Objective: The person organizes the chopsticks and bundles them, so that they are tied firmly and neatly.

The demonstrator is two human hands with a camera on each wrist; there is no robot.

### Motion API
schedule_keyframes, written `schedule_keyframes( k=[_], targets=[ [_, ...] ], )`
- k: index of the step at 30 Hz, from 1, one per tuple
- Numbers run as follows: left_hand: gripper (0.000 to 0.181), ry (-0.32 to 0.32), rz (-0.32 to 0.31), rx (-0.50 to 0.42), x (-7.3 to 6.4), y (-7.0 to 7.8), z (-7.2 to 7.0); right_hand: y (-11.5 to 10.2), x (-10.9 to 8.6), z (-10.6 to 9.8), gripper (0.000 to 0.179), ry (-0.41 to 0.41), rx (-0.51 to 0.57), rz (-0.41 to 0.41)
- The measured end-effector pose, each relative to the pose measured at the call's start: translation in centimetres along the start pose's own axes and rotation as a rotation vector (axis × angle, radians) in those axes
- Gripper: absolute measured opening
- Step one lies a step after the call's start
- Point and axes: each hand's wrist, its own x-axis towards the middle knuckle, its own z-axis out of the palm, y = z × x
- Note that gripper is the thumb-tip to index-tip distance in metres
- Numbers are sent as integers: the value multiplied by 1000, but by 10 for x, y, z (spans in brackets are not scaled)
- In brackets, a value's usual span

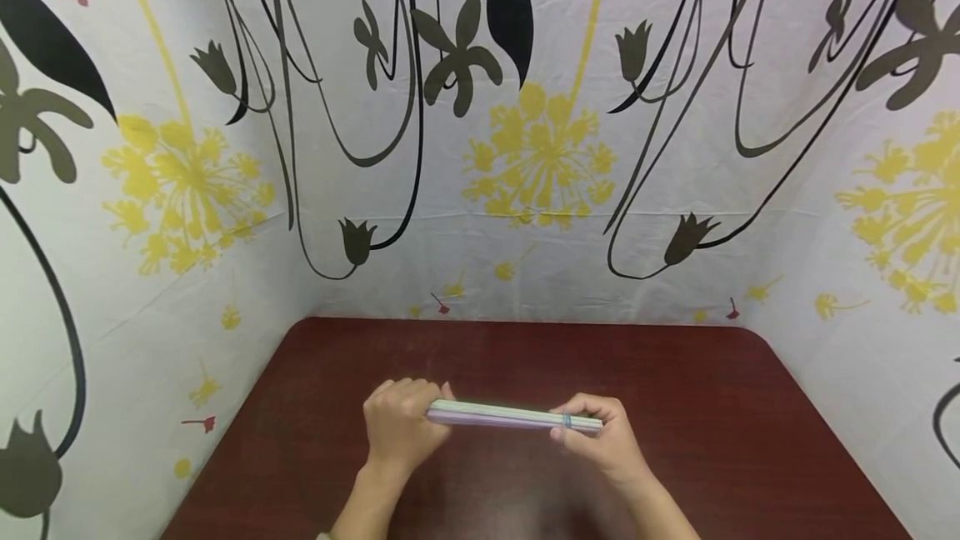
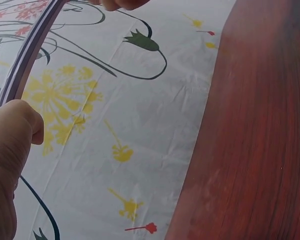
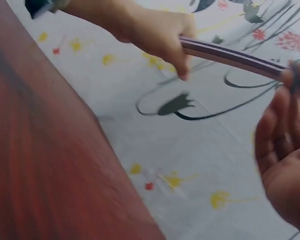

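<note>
As fingers (image 1: 592, 403) grip, slim striped bndl (image 1: 495, 416), bluish band (image 1: 567, 421); wood-grain tbl (image 1: 495, 352)

No text, label, brand, number or sign is legible in any of the three views.
</note>
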Motion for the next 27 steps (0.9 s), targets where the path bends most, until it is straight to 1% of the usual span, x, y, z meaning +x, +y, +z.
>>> schedule_keyframes(
  k=[1,3,5,6,7,9,10,13,18,19,22,24,26,27],
  targets=[
    [40,-3,-2,-5,0,0,0,2,-1,3,40,10,66,-7],
    [38,-10,-8,-21,0,0,0,8,-2,9,37,0,223,-21],
    [35,-9,-7,-37,-1,0,1,14,-3,13,30,-43,360,-29],
    [34,-7,-4,-44,-1,0,1,16,-4,15,29,-69,409,-30],
    [33,-7,-3,-48,-1,0,1,17,-5,16,28,-89,455,-14],
    [33,-5,0,-50,-1,-1,0,18,-7,16,27,-116,510,7],
    [33,-4,-1,-45,-1,-1,0,17,-8,15,26,-116,522,10],
    [36,0,-2,-22,0,-2,-1,15,-10,12,32,-68,555,31],
    [42,-6,14,24,1,-5,-2,12,-10,12,39,32,505,4],
    [43,-14,15,31,1,-5,-3,11,-10,12,40,54,481,3],
    [43,-37,15,49,0,-6,-4,9,-8,12,40,84,405,-30],
    [42,-52,13,55,-1,-6,-5,7,-5,11,37,95,323,-71],
    [41,-66,11,60,-1,-6,-6,6,-3,9,34,93,197,-131],
    [40,-70,10,61,-1,-7,-6,5,-2,8,33,98,132,-147]
  ],
)
